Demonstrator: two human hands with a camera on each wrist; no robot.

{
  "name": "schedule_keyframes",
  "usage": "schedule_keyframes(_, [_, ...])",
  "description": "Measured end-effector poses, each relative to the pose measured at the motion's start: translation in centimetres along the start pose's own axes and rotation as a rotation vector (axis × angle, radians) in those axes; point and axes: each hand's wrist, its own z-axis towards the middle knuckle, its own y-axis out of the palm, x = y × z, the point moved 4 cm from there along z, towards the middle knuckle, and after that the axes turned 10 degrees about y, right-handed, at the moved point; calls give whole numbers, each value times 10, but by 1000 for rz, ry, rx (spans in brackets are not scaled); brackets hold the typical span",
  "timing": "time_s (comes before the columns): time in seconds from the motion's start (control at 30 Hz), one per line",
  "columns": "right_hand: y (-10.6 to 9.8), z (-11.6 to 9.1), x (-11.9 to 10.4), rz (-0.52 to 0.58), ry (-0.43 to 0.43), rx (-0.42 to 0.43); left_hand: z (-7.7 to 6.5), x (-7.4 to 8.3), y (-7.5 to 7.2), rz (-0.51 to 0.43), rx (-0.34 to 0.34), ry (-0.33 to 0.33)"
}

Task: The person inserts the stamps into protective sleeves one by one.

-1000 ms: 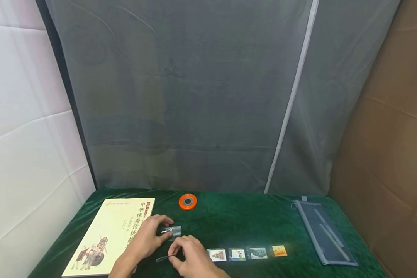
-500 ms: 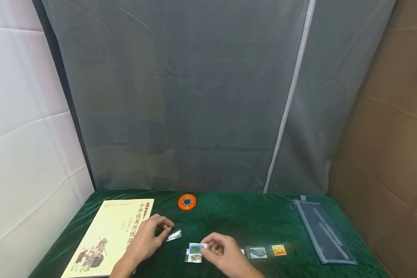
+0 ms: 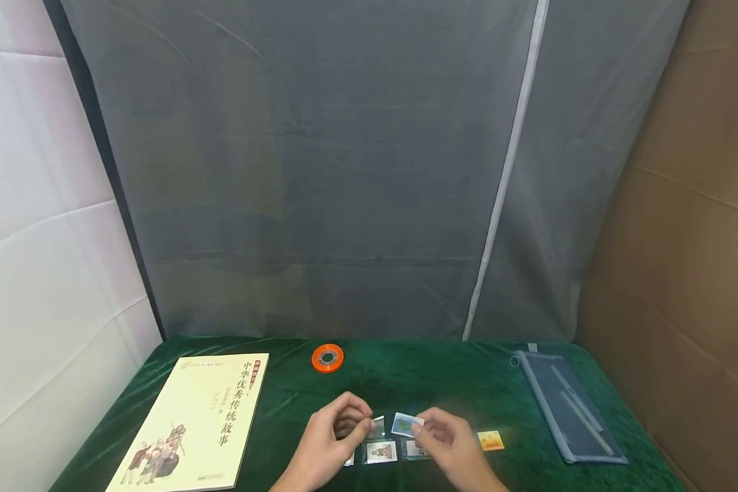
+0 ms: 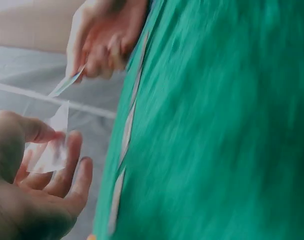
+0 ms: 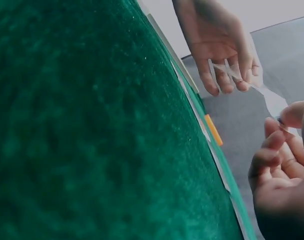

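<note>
Between thumb and fingers, my left hand [image 3: 329, 437] pinches a small clear plastic sleeve [image 4: 51, 156]. My right hand [image 3: 454, 447] pinches a small blue-and-green stamp [image 3: 406, 424] with a white border by its edge. In the head view the stamp is just right of the sleeve, both raised over the cloth. Below the hands lies a row of small stamps in clear sleeves, including a brownish picture stamp [image 3: 381, 452] and a partly covered one [image 3: 415, 449]. An orange-yellow stamp [image 3: 490, 441] ends the row; my right hand hides part of it.
A cream book [image 3: 199, 417] with Chinese lettering lies at the left of the green velvet cloth [image 3: 295, 383]. Behind the hands is an orange ring-shaped roll [image 3: 328, 358]. A blue-grey zip pouch [image 3: 566, 410] with slim tools inside lies at the right. Fabric walls surround the table.
My right hand released a sleeved stamp at the row's left end, then moved right with the blue stamp. My left hand moved right from beside the book, carrying the clear sleeve.
</note>
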Motion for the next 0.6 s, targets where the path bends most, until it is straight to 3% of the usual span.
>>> schedule_keyframes(0.13, [1,-1,4,109,22,13,-1,-5,15,-59,27,-49])
schedule_keyframes(0.2, [1,-1,7,165,-6,1,-2,-8,19,-83,40,-69])
schedule_keyframes(0.43, [-3,0,14,254,-129,-98,-3,-14,21,-145,70,-116])
schedule_keyframes(0.6, [-5,1,15,272,-128,-114,-4,-17,22,-175,63,-117])
